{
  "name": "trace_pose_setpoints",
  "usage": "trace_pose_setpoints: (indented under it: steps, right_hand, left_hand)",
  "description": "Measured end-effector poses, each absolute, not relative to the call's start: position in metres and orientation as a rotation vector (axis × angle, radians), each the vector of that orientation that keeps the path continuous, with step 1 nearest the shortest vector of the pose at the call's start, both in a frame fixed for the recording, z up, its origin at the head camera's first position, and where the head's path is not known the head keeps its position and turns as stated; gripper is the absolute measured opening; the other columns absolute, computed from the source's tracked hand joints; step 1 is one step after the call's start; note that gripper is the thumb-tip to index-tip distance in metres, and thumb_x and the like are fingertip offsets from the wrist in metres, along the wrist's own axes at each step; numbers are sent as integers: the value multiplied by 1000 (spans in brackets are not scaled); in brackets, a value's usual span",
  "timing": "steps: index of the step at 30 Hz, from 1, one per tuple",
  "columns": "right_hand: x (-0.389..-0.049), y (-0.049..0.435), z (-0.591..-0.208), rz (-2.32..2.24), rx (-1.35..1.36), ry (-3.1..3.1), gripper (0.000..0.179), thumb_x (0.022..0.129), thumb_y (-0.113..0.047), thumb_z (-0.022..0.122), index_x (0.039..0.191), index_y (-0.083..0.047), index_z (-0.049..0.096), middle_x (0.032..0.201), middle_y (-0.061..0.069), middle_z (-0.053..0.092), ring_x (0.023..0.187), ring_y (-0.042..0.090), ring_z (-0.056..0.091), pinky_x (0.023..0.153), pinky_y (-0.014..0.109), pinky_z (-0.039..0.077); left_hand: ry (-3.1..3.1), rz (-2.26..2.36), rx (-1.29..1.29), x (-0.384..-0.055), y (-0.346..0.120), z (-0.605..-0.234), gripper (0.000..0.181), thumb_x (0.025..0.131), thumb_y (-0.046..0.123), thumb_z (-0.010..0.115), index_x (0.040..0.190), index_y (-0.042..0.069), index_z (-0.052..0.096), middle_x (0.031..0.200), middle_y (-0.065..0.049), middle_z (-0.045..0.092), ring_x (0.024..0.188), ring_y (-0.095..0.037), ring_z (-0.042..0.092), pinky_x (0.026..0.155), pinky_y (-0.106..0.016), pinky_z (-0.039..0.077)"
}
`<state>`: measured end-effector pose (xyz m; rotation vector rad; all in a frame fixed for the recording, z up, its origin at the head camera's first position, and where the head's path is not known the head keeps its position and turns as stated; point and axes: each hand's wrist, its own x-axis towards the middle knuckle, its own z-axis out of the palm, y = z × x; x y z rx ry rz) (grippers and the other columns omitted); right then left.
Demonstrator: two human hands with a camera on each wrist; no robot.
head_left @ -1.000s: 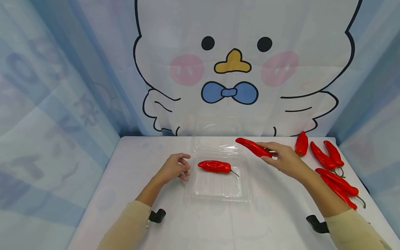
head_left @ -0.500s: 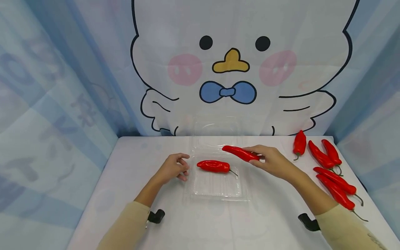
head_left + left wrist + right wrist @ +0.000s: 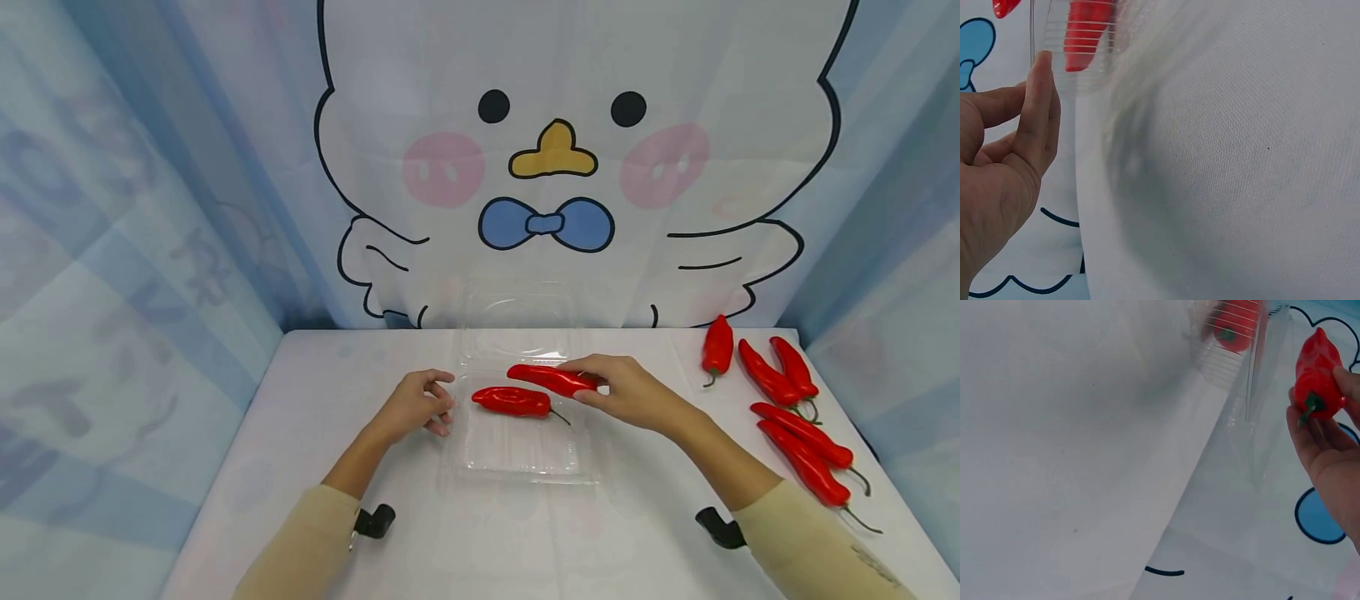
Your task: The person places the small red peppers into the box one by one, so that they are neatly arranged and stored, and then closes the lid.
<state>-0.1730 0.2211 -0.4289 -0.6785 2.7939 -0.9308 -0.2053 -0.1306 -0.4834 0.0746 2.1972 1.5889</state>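
My right hand (image 3: 630, 393) pinches a red chili pepper (image 3: 546, 379) by its stem end, its tip pointing left, over the far part of a clear plastic box (image 3: 517, 454). In the right wrist view the held pepper's green stem (image 3: 1313, 406) faces the camera between thumb and fingers. Another red pepper (image 3: 513, 402) lies inside the box, just nearer than the held one, stem to the right. Beside the box's left wall is my left hand (image 3: 416, 404), fingers loosely bent around nothing; whether its fingertips touch the wall is hard to tell.
The box's clear lid (image 3: 521, 304) stands raised at the back. Several red peppers (image 3: 806, 462) lie along the table's right side, one of them (image 3: 717, 348) near the back edge. A printed curtain (image 3: 555, 275) hangs behind the white table (image 3: 360, 350).
My right hand has carried the pepper left and slightly down, from right of the box to over it. The left hand has stayed nearly still beside the box.
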Motion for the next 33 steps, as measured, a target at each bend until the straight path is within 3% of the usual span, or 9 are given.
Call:
trace_pose_setpoints:
  steps: [20, 33]
  right_hand:
    - [-178, 195, -440, -973, -802, 2657, 42, 94, -14, 75, 135, -10, 66, 122, 4, 71, 108, 19, 67, 90, 32, 64]
    - [-178, 181, -445, -868, -768, 2712, 36, 94, -12, 75, 129, -9, 71, 122, 6, 73, 98, 16, 64, 80, 24, 62]
  left_hand:
    - [2194, 1580, 92, -206, -132, -482, 49, 95, -7, 64, 143, -4, 54, 98, -16, 62, 68, -17, 69, 59, -37, 65]
    - [2201, 1576, 85, -205, -130, -481, 50, 95, -8, 65, 143, -5, 53, 96, -15, 62, 66, -16, 69, 58, -36, 65]
